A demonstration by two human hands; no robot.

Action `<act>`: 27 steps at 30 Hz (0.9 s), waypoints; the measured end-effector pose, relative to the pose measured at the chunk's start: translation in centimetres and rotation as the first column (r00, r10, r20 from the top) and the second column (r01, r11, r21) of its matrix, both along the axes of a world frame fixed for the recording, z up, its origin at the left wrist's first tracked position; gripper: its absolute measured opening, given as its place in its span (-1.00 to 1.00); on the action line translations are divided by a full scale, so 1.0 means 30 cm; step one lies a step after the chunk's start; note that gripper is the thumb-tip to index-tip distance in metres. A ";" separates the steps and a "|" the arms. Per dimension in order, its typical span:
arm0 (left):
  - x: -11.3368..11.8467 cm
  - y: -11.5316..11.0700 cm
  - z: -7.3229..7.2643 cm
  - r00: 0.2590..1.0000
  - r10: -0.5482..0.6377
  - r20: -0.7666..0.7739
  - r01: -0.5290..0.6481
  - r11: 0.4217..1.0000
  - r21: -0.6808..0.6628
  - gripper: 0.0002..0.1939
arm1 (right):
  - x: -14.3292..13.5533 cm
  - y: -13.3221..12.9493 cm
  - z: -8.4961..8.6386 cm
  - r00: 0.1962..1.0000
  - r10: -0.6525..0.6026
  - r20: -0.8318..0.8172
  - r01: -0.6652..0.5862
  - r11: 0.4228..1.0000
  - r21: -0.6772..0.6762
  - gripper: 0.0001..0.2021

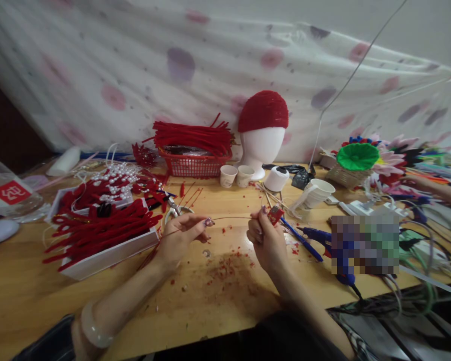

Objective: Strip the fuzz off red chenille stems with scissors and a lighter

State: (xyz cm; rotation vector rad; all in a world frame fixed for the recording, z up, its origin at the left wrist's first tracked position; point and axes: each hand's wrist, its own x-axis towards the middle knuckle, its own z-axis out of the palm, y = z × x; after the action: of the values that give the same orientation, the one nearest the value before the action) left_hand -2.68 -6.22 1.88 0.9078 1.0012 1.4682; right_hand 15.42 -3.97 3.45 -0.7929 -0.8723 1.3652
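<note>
A thin dark wire runs nearly level between my two hands above the table. My left hand pinches its left part between thumb and fingertips, and a strand shows behind that hand too. My right hand is closed like a fist at the wire's right end. Out of the top of that fist sticks a small red object with a shiny end; I cannot make out its exact kind. Beside my left hand lie scissors over a round roll, partly hidden. Red fuzzy scraps litter the tabletop below.
White boxes of red chenille stems and pearl sprigs stand left. Behind are a red basket, a foam head with red cap and paper cups. Right are a blue glue gun, cables, and another person's arm.
</note>
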 end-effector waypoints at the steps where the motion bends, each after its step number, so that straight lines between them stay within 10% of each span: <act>1: 0.002 -0.002 0.001 1.000 -0.018 -0.004 0.018 1.000 -0.004 -0.84 | -0.004 -0.002 0.000 0.999 0.032 -0.005 -0.032 0.999 -0.003 -0.62; 7: 0.011 -0.013 0.005 0.996 -0.039 -0.077 0.039 0.999 -0.001 -0.82 | -0.026 -0.019 -0.009 0.970 0.241 0.030 -0.238 0.968 -0.084 -0.56; 20: 0.026 -0.036 0.026 0.965 -0.200 0.168 0.218 0.971 -0.096 -0.72 | -0.020 -0.031 0.001 0.961 0.275 -0.044 -0.277 0.959 -0.055 -0.61; 27: 0.010 -0.024 0.017 0.985 0.152 -0.079 -0.149 0.988 0.044 -0.81 | 0.007 0.002 0.000 0.986 0.148 -0.076 -0.162 0.961 -0.223 -0.52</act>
State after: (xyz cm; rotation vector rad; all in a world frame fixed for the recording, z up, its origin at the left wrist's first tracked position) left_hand -2.37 -6.94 2.40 0.9430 1.1260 1.5921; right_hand 15.63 -3.89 3.43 -0.8693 -0.7511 1.6413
